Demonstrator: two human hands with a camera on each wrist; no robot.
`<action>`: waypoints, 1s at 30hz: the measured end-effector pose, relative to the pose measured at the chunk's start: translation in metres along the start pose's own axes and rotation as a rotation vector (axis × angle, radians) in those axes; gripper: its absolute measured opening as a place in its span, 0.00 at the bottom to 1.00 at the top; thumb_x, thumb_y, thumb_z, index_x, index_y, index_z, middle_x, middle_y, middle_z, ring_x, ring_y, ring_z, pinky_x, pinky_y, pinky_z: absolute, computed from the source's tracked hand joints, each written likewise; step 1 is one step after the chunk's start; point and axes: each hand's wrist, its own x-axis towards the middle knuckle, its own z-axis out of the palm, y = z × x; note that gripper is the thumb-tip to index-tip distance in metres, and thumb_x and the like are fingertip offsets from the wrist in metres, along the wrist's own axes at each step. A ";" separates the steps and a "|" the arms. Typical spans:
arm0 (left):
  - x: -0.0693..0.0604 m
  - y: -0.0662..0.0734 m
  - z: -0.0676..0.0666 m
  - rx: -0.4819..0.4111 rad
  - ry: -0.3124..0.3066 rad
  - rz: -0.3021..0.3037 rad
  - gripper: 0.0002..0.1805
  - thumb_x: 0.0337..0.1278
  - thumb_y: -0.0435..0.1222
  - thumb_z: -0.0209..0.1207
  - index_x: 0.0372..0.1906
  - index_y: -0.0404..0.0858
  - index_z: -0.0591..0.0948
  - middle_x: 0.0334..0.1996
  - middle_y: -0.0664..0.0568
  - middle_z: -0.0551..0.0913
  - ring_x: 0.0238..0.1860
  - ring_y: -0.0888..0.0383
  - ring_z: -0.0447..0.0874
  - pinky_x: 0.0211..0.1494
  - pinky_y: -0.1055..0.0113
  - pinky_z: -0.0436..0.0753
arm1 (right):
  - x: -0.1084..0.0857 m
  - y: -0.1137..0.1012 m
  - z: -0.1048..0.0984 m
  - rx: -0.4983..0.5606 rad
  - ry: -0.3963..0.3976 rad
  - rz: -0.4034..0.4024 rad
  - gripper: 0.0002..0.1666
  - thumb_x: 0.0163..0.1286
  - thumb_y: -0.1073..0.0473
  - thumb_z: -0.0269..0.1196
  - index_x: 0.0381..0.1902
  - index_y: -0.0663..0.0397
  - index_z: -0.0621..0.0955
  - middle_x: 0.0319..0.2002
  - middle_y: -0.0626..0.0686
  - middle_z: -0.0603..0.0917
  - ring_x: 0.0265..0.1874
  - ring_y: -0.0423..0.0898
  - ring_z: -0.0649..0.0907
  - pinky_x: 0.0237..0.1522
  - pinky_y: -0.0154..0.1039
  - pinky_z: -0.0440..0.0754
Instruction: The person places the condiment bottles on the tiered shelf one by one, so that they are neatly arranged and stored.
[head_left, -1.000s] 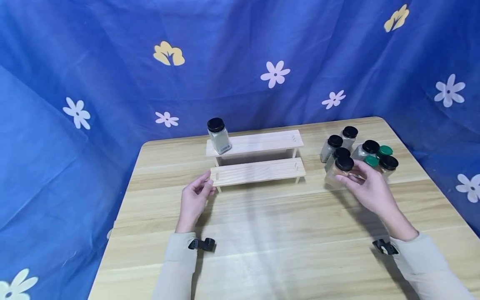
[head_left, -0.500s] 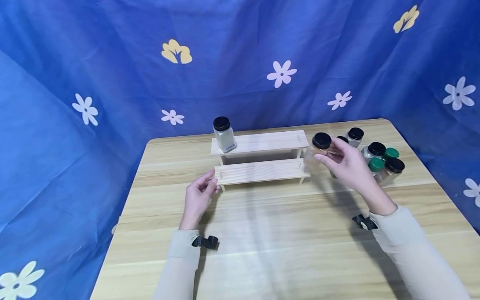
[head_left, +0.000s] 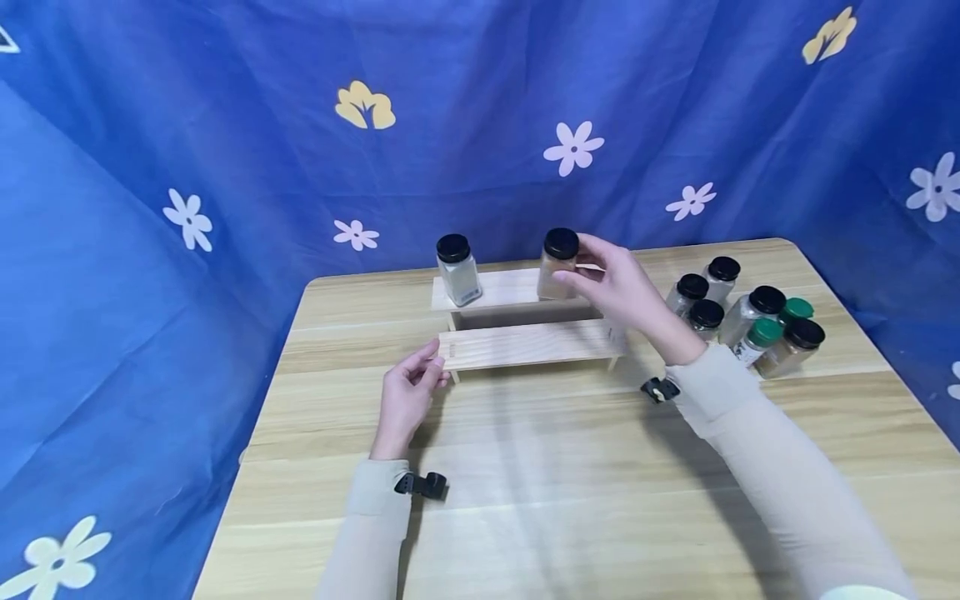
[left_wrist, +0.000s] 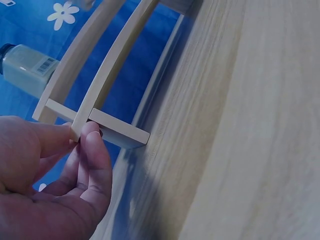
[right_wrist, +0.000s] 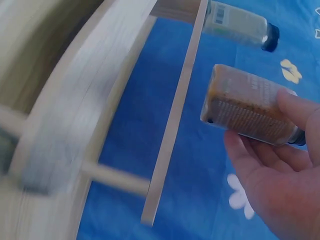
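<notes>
Above the far, upper shelf (head_left: 510,287), right of its middle, you hold the brown jar (head_left: 553,279) roughly upright. Your right hand (head_left: 618,283) is clamped on its upper part, thumb and fingers just below the black lid (head_left: 561,243); likely reason: this leaves the base uncovered. Right wrist view shows a gap between base and wood, so no contact yet.

Your left hand (head_left: 408,400) pinches the left end of the near, lower shelf (head_left: 532,343), thumb against fingers with the board between; probably to steady the light-looking stand. The pale jar (head_left: 460,279) stands at the upper shelf's left end, apart from the brown one. Seven jars (head_left: 742,318) stand close together at right on the tabletop (head_left: 525,500), presumably grouped there to sit within right-hand reach.

Change noted: one second ago you had the brown jar beside that right-hand group; half a second ago, by the stand's right end. Your left-hand pinch and the pale jar's place are unchanged.
</notes>
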 end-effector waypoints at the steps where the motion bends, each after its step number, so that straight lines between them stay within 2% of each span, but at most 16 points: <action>1: 0.000 0.000 0.001 -0.002 -0.001 0.000 0.19 0.74 0.30 0.61 0.66 0.35 0.82 0.43 0.36 0.88 0.34 0.64 0.89 0.43 0.75 0.93 | 0.005 0.000 0.003 0.006 -0.007 -0.008 0.28 0.71 0.65 0.71 0.67 0.62 0.79 0.59 0.63 0.86 0.59 0.55 0.86 0.66 0.38 0.88; 6: 0.002 0.000 0.007 -0.005 -0.001 0.019 0.19 0.73 0.30 0.62 0.65 0.35 0.83 0.42 0.35 0.87 0.35 0.61 0.90 0.43 0.76 0.93 | 0.023 -0.001 0.021 0.037 -0.026 -0.027 0.28 0.71 0.65 0.71 0.66 0.63 0.79 0.58 0.64 0.87 0.56 0.53 0.87 0.65 0.38 0.89; 11: 0.003 0.000 0.009 -0.015 -0.008 0.020 0.19 0.73 0.30 0.62 0.65 0.35 0.82 0.43 0.32 0.87 0.34 0.61 0.90 0.42 0.76 0.93 | 0.034 0.000 0.037 0.052 -0.053 -0.043 0.27 0.71 0.65 0.70 0.66 0.64 0.79 0.58 0.64 0.87 0.55 0.53 0.87 0.64 0.37 0.89; 15: 0.003 0.002 0.011 -0.017 -0.016 0.010 0.20 0.74 0.30 0.61 0.66 0.35 0.82 0.43 0.32 0.87 0.34 0.61 0.90 0.43 0.74 0.94 | 0.035 0.001 0.045 0.060 -0.083 -0.052 0.29 0.71 0.67 0.70 0.68 0.65 0.78 0.60 0.64 0.86 0.56 0.56 0.87 0.63 0.42 0.90; 23: 0.003 0.001 0.011 0.002 -0.015 0.007 0.20 0.74 0.30 0.62 0.66 0.35 0.82 0.39 0.45 0.88 0.35 0.61 0.90 0.45 0.71 0.95 | 0.038 0.003 0.055 0.101 -0.082 -0.033 0.32 0.71 0.69 0.69 0.71 0.67 0.75 0.61 0.65 0.85 0.58 0.58 0.86 0.66 0.43 0.89; 25: 0.002 0.001 0.009 0.007 -0.015 0.007 0.20 0.73 0.30 0.62 0.66 0.35 0.82 0.39 0.45 0.88 0.35 0.61 0.90 0.45 0.71 0.94 | 0.039 0.002 0.057 0.103 -0.074 -0.023 0.32 0.70 0.69 0.70 0.71 0.67 0.75 0.62 0.66 0.85 0.58 0.58 0.86 0.67 0.43 0.88; 30: 0.000 -0.001 0.003 0.001 0.018 -0.005 0.20 0.73 0.29 0.62 0.66 0.36 0.82 0.42 0.37 0.88 0.34 0.62 0.90 0.42 0.75 0.93 | 0.041 -0.004 0.061 0.113 -0.084 -0.009 0.35 0.70 0.67 0.70 0.72 0.67 0.73 0.66 0.66 0.82 0.63 0.59 0.85 0.70 0.44 0.86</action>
